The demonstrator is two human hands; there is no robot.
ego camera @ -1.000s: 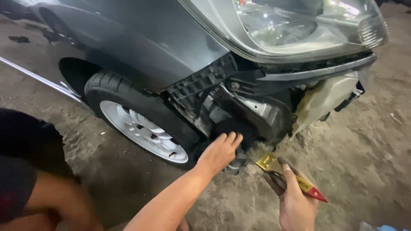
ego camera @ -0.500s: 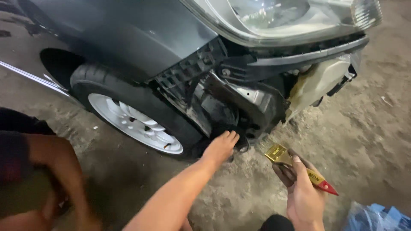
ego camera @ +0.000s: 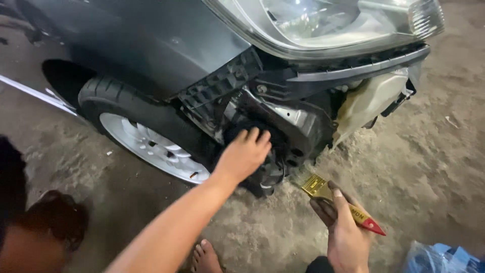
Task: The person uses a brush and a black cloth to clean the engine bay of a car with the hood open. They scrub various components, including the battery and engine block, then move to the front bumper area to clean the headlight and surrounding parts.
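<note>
The head view looks down on the front corner of a dark grey car (ego camera: 151, 45) with its bumper cover off, parked on a sandy, gritty dirt floor (ego camera: 434, 151).

The left hand (ego camera: 243, 155) reaches away from the person with its fingers spread open, the palm laid against the black parts inside the exposed wheel-arch opening (ego camera: 273, 151); it grips nothing that can be seen. Just left of it stands the black tyre on a silver alloy wheel (ego camera: 151, 146), which crowds the opening on that side.

The right hand (ego camera: 346, 232) is nearer and to the right, closed around a flat paintbrush with a red-tipped yellow handle and brass-coloured ferrule (ego camera: 328, 194). The bristles point up and to the left, towards the underside of the car, close to the dark lower bracket (ego camera: 265, 177) just beyond the left hand; whether they touch it cannot be told.

Above both hands sits the large clear headlamp (ego camera: 323, 23), with a black plastic bracket strip (ego camera: 217, 86) running down from it along the wing edge. To the right, a whitish translucent plastic reservoir (ego camera: 369, 98) hangs below the lamp.

Near the lower edge a bare foot (ego camera: 204, 258) rests on the ground between the arms. A crumpled blue plastic bag (ego camera: 444, 258) lies in the near right corner. At the near left, a dark, blurred part of a person (ego camera: 45, 222) fills the corner.
</note>
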